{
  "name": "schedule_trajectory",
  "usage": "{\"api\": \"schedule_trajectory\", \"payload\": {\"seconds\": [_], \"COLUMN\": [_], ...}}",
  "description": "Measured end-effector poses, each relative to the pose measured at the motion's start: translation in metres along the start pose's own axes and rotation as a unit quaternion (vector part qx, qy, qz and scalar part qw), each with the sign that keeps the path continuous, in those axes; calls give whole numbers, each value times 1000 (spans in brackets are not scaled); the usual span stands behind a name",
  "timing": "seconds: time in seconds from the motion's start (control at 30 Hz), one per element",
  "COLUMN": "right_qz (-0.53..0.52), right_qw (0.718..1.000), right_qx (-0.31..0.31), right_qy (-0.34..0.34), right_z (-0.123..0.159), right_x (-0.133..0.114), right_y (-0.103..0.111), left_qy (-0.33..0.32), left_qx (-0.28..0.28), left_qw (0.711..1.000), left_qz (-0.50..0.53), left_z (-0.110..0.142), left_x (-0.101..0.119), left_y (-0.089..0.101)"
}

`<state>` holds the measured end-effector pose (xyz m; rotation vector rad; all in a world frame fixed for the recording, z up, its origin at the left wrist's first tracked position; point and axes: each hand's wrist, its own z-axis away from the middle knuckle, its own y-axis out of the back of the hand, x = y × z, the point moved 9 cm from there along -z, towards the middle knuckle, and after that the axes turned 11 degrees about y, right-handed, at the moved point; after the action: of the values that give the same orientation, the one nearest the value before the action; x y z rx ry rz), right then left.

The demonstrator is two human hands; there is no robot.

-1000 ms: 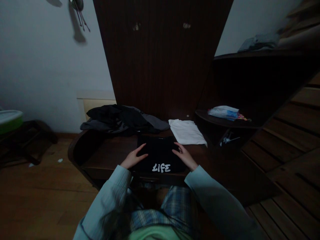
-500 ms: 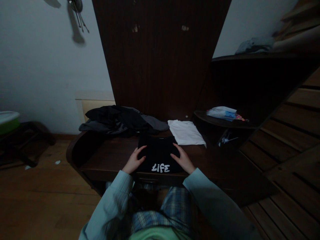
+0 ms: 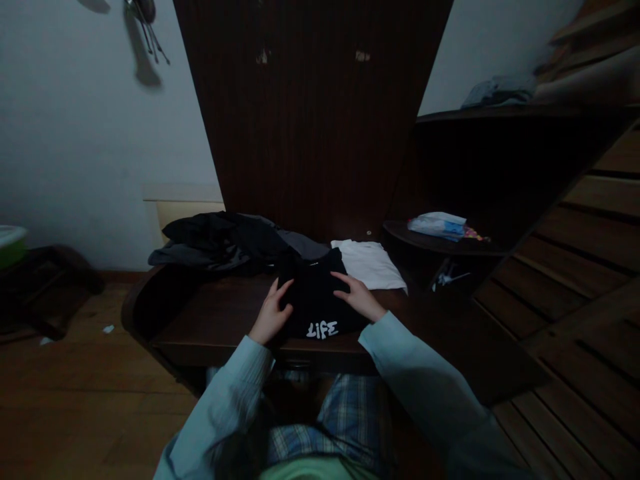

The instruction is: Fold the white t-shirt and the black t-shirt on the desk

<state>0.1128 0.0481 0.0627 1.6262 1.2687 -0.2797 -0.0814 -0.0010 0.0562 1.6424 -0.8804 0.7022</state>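
Observation:
A folded black T-shirt (image 3: 320, 293) with white lettering near its front edge lies on the dark wooden desk (image 3: 200, 327). Its lettering looks upside down from where I am, and the cloth sits slightly turned. My left hand (image 3: 273, 312) rests at the shirt's left side, thumb and fingers apart. On the opposite side my right hand (image 3: 359, 297) touches the cloth, its fingers also stretched and spread. Just behind my right hand lies a folded white garment (image 3: 373, 265), whose left part the black shirt partly covers.
A heap of black and grey clothing (image 3: 225, 240) fills the desk's back left. At the right, a small shelf (image 3: 440, 243) carries a blue and white packet (image 3: 437, 225). A tall dark panel (image 3: 310, 133) rises behind. Wooden slats (image 3: 565, 267) stand at far right.
The black shirt has turned a little and its back edge sits farther back, now overlapping the white garment. Both hands have shifted slightly with it, and the view has moved a little.

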Motion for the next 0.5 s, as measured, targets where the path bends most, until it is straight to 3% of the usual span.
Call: {"api": "schedule_trajectory", "payload": {"seconds": [0.17, 0.3, 0.4, 0.5], "right_qz": [128, 218, 253, 258], "right_qw": [988, 966, 947, 935], "right_qx": [59, 132, 198, 244], "right_qy": [57, 37, 3, -14], "right_z": [-16, -19, -12, -1], "right_x": [-12, 3, 21, 37], "right_y": [51, 94, 117, 125], "left_qy": [-72, -158, -193, -175], "left_qx": [11, 20, 22, 49], "left_qw": [997, 987, 981, 983], "left_qz": [-10, -4, -2, 8], "left_z": [-25, -45, -56, -63], "left_x": [41, 69, 76, 72], "left_y": [-18, -59, -95, -116]}}
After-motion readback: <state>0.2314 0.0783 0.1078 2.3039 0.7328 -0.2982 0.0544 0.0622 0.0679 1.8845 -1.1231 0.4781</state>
